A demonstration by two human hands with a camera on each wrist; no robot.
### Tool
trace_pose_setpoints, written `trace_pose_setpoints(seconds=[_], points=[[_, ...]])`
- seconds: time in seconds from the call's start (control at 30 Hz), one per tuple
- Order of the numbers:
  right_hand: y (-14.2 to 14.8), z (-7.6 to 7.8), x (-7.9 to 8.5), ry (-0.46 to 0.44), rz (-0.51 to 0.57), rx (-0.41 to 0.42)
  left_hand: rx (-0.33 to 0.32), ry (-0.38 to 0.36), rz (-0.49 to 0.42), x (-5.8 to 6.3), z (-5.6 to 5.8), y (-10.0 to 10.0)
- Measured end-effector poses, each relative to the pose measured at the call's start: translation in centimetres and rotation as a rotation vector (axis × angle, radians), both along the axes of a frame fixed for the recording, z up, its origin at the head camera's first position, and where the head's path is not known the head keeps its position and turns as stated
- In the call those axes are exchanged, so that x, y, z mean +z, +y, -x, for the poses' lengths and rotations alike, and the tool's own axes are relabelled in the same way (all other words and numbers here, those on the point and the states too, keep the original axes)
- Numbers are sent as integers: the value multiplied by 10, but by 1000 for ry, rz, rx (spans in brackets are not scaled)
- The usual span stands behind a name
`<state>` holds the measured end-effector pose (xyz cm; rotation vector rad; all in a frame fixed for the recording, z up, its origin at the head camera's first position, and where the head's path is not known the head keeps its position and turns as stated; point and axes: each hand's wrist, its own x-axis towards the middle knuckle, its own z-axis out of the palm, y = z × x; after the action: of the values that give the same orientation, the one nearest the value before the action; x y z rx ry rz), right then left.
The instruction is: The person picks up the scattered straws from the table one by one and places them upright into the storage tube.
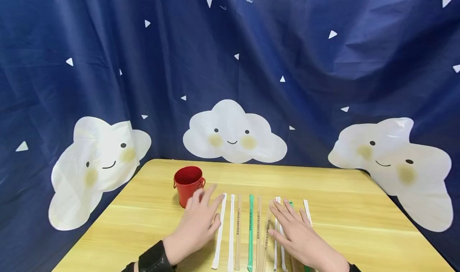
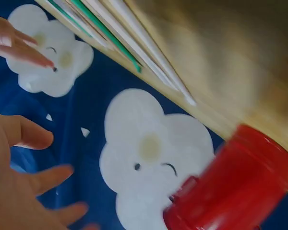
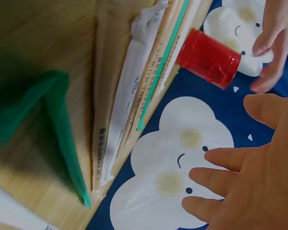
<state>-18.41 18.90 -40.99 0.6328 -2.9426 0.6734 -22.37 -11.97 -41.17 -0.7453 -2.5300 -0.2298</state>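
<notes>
Across the wooden counter (image 1: 370, 216), the wrapped straws (image 1: 231, 232) lie side by side, and you've got both hands out, nothing gripped! Your left hand (image 1: 195, 227) hovers between the red bucket (image 1: 186, 190) and the leftmost straw, fingers spread apart. Your right hand (image 1: 301, 234) covers part of the row's right end, fingers apart too — whether they touch the straws, I can't tell. The bucket stands upright, just left of the row. It looks like the reaching step, no pinch made yet — and the next move seems to call for fingers closing on one straw without nudging its close neighbours.
</notes>
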Motion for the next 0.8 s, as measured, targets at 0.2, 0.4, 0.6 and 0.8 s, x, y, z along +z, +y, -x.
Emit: trace_pose_setpoints(seconds=[0.2, 0.4, 0.6, 0.8], points=[[6, 2, 0, -36, 0, 7, 95, 123, -168, 2, 22, -23], [14, 11, -7, -43, -39, -48, 221, -144, -426, -5, 52, -52], [27, 17, -14, -61, -73, -115, 150, -446, -805, -27, 74, -72], [35, 22, -17, -16, -73, -111, 75, -519, -972, -33, 87, -80]])
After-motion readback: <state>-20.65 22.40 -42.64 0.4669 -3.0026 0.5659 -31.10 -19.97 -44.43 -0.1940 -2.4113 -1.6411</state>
